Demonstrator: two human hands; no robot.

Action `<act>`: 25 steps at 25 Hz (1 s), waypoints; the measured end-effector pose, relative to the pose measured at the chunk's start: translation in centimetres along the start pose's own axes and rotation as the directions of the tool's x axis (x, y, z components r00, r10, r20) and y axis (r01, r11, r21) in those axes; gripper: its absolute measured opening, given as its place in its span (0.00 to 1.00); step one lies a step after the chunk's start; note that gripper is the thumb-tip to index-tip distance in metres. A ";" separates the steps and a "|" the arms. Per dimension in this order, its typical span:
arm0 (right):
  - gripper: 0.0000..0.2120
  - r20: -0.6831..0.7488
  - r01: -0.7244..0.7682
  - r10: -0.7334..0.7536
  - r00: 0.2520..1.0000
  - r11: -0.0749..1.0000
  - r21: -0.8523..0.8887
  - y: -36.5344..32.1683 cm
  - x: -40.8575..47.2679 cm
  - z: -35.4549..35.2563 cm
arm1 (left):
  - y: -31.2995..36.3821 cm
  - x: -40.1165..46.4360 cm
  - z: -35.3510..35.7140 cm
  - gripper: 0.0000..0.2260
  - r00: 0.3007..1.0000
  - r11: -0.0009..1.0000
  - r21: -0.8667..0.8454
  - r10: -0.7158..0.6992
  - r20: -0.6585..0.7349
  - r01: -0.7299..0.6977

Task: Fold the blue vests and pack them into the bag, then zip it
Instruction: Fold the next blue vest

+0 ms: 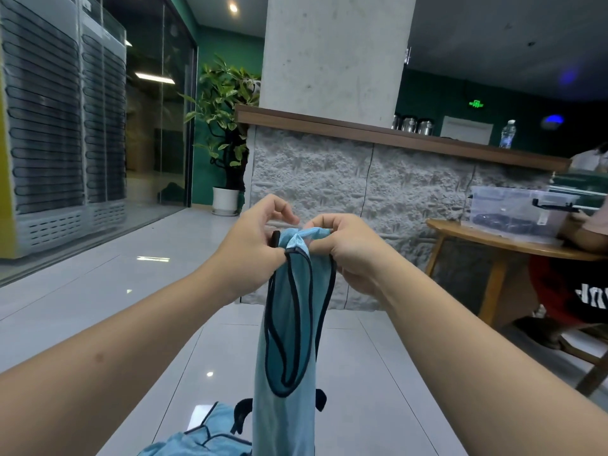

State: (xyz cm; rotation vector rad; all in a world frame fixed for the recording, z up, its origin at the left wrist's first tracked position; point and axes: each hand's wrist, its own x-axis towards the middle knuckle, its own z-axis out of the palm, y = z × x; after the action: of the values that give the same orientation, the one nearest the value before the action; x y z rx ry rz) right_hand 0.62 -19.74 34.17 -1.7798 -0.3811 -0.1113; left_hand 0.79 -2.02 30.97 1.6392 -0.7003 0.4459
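Blue vest (289, 340) hanging, pinched at top — left hand (253, 245), right hand (342, 251), fingers curled on fabric.

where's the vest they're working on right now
In the head view, the blue vest hangs at centre frame, pinched at its top between the left hand and right hand, above more blue fabric at the bottom edge.

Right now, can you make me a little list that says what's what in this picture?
held thing: blue vest, hanging down, black trim
left hand: pinches the vest's top
right hand: pinches the vest's top
below: more blue vests in a heap at the bottom edge
floor: shiny pale tiles
far left: potted plant
right: wooden table with a clear plastic box
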 end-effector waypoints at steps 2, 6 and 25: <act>0.09 -0.035 0.013 -0.013 0.999 1.000 0.003 0.0 0.0 0.0 | -0.7 -0.4 0.1 0.16 1.000 0.999 0.047 0.004 -0.001 -0.003; 0.11 -0.107 0.051 -0.045 0.993 0.997 0.050 -0.3 0.3 0.0 | -2.2 -1.5 0.3 0.19 0.980 0.957 0.264 -0.157 0.120 0.121; 0.10 -0.438 0.127 -0.061 0.897 0.984 0.124 -0.4 2.3 -5.2 | -7.2 -3.6 -2.4 0.20 0.917 0.933 0.125 -0.357 0.180 0.339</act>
State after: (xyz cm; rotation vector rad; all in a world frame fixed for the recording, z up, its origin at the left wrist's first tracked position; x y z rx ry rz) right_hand 3.32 -24.19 36.42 -1.5332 -0.1471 -0.5271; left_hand 3.16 1.64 23.76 1.8684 -0.5223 0.0553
